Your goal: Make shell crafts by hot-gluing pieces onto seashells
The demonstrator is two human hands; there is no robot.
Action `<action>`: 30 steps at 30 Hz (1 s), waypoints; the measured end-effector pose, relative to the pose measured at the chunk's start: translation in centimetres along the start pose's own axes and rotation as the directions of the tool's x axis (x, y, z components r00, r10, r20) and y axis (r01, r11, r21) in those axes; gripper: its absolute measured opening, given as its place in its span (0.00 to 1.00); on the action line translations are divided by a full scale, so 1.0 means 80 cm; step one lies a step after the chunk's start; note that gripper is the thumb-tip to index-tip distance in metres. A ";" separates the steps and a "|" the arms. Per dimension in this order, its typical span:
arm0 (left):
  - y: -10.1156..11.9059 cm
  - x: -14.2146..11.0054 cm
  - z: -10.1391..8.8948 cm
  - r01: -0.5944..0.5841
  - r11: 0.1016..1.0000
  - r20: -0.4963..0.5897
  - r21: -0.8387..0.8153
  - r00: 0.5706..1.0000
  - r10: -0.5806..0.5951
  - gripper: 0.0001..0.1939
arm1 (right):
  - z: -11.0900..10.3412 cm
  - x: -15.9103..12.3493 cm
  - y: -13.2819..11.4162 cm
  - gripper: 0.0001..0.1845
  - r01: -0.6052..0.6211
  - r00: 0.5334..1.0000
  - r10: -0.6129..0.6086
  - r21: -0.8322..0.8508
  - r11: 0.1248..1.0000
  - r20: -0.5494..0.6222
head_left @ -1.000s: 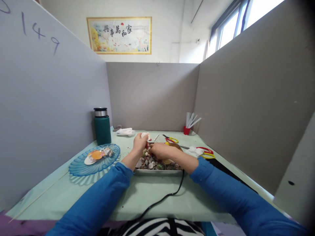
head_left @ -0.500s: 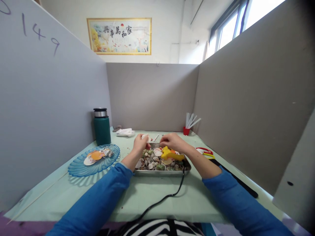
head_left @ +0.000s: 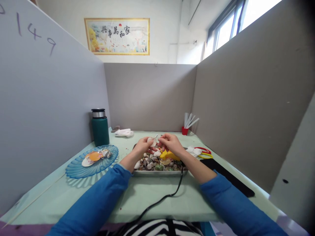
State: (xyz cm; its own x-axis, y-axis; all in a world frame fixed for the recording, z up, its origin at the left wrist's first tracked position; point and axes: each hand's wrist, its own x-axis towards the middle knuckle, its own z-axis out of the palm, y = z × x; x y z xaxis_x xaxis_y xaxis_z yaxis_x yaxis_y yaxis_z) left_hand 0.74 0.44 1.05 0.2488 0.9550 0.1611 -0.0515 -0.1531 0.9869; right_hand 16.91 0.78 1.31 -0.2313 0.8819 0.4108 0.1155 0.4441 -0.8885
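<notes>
Above the far part of the metal tray [head_left: 159, 173], my left hand [head_left: 142, 145] is closed on a white seashell [head_left: 152, 141]. My right hand [head_left: 171, 143] is pinched close to the shell's right side; whatever its fingertips hold is too small to make out. Many small shells and stones [head_left: 149, 162] fill the tray. A yellow glue gun [head_left: 169, 155] lies on top of them, partly behind my right hand, and its black cord [head_left: 169, 195] runs over the front of the table.
On the left, a blue scalloped plate [head_left: 73, 168] carries several shells, with a green bottle [head_left: 100, 131] behind it. Red-and-yellow scissors [head_left: 205, 153] and a black flat item [head_left: 227, 177] lie right. Glue sticks [head_left: 189, 120] stand in a red cup [head_left: 185, 131]. Partitions enclose the table.
My hands have come together, with the left bringing the shell rightward to the right hand's fingertips. The view has shifted slightly.
</notes>
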 end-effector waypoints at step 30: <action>-0.010 0.006 -0.003 -0.019 0.999 0.074 -0.050 0.997 0.023 0.12 | 0.005 -0.007 0.013 0.19 0.121 0.980 -0.191 -0.593 0.796 -0.055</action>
State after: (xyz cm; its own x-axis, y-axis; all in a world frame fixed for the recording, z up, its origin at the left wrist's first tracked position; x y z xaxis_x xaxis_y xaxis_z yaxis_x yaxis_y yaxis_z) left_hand 0.70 1.08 0.32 0.3186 0.9298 0.1844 -0.1049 -0.1587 0.9817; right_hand 16.79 0.72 0.06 -0.1952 0.7883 0.5835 0.6371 0.5542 -0.5356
